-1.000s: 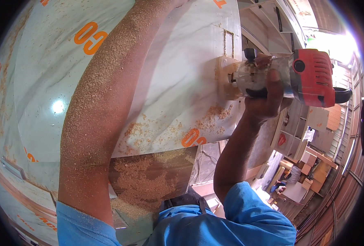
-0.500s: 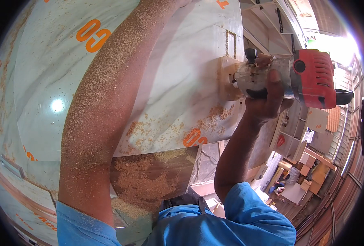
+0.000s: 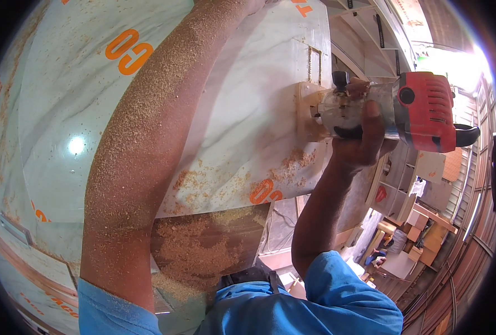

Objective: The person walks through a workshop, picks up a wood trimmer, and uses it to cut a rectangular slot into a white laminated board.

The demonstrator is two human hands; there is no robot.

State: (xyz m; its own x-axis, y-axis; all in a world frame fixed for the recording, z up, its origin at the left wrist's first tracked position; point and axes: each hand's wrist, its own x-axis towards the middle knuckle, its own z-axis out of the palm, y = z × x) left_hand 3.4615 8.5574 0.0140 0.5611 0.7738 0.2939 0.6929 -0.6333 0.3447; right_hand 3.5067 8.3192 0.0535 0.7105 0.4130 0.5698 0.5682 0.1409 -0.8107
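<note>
My right hand [image 3: 368, 137] is closed around the silver body of a red-topped router [image 3: 427, 109], which lies on its side in the picture with its wooden base plate [image 3: 310, 111] against the board. A black knob [image 3: 341, 79] sticks out by my fingers. The board [image 3: 248, 111] is white with a marble pattern and orange print. Just beyond the base plate, a narrow rectangular outline is cut into the board [image 3: 314, 61] near its right edge. My left forearm, coated in sawdust, stretches across the board; my left hand [image 3: 259, 4] is mostly cut off at the top edge, its fingers hidden.
Sawdust [image 3: 295, 162] lies on the board and thickly on a brown wooden surface [image 3: 209, 240] near my body. White cabinet frames [image 3: 362, 33] stand beyond the board's right edge. Farther right are stacked boards and boxes [image 3: 427, 234] and a person [image 3: 377, 259].
The view has shifted slightly, so the board, router and cut outline sit a little lower. My right hand keeps its hold, and the router stays at about the same spot on the board.
</note>
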